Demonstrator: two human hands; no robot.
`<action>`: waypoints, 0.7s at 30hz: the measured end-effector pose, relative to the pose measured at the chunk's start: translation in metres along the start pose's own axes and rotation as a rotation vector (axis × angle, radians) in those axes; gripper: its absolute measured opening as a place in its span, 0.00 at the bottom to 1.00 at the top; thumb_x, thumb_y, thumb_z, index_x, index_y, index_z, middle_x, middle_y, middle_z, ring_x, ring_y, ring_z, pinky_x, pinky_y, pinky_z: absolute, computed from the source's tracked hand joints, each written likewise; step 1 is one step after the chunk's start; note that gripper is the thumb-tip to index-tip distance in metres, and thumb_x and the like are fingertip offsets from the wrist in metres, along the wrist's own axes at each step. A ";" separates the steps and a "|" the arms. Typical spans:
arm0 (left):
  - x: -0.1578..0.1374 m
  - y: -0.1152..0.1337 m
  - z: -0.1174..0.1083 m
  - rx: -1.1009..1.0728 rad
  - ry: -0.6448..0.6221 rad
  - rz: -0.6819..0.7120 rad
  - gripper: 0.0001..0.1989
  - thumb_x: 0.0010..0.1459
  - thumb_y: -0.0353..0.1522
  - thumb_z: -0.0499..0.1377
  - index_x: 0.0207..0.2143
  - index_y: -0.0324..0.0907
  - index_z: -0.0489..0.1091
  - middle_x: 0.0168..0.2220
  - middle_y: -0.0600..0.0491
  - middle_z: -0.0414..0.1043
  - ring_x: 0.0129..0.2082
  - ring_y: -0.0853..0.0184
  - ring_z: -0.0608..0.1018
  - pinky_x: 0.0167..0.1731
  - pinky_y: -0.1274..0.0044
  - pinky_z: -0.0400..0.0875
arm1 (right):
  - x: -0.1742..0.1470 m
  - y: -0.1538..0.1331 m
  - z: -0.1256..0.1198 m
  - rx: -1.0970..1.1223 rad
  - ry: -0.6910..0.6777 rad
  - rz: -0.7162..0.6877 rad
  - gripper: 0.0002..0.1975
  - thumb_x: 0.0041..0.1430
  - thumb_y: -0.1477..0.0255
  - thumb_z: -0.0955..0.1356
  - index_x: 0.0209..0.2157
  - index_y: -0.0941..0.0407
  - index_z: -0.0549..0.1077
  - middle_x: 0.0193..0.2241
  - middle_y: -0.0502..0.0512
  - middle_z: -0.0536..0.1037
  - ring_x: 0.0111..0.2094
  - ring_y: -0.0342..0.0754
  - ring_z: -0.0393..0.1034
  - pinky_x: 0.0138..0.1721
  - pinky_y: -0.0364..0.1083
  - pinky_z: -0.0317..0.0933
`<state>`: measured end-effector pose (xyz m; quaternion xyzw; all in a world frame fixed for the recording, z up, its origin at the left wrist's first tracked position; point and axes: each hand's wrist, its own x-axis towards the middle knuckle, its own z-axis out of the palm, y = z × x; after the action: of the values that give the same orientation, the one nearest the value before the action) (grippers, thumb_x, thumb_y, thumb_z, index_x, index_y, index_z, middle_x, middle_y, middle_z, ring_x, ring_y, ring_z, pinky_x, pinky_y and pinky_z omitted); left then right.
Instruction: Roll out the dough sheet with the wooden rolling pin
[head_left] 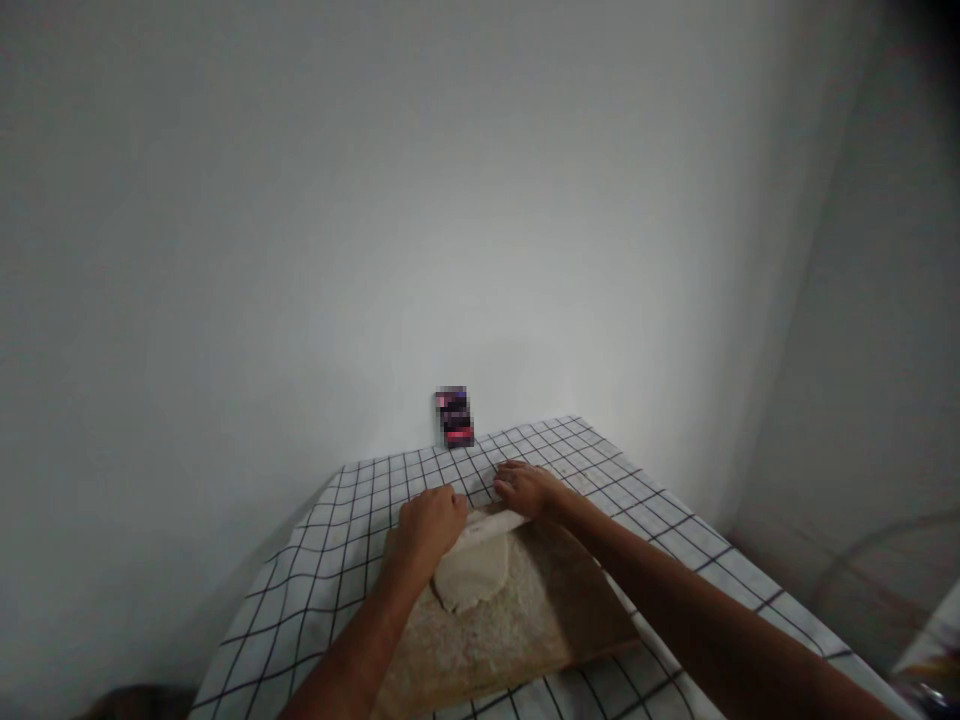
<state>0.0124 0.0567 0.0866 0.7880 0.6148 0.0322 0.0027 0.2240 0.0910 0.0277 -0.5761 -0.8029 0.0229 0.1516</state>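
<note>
A pale rolling pin [491, 527] lies across the upper part of a flattened piece of dough [472, 576]. The dough is whitish with an uneven near edge, resting on a floured wooden board [499, 655]. My left hand [435, 518] is closed over the pin's left end, knuckles up. At the other end, my right hand [525, 488] lies over the pin, its fingers bent beyond the far side. Both ends of the pin are hidden under my hands. The right forearm reaches in above the board's right side.
A white cloth with dark grid lines [307, 565] covers the table beneath the board. At the table's far edge, a small dark and pink object [455, 417], blurred out, leans on the pale wall [480, 200]. Some unclear items [930, 690] show at the lower right corner.
</note>
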 end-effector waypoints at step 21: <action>-0.018 -0.001 0.010 -0.010 0.023 0.067 0.21 0.78 0.34 0.47 0.50 0.45 0.81 0.55 0.41 0.87 0.58 0.51 0.86 0.54 0.64 0.78 | -0.080 -0.034 -0.003 -0.037 0.069 0.100 0.26 0.83 0.62 0.55 0.54 0.52 0.82 0.61 0.63 0.84 0.62 0.58 0.78 0.66 0.57 0.67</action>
<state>0.0076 0.0400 0.0762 0.8078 0.5878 0.0445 -0.0017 0.2166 0.0043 0.0201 -0.6188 -0.7675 -0.0041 0.1670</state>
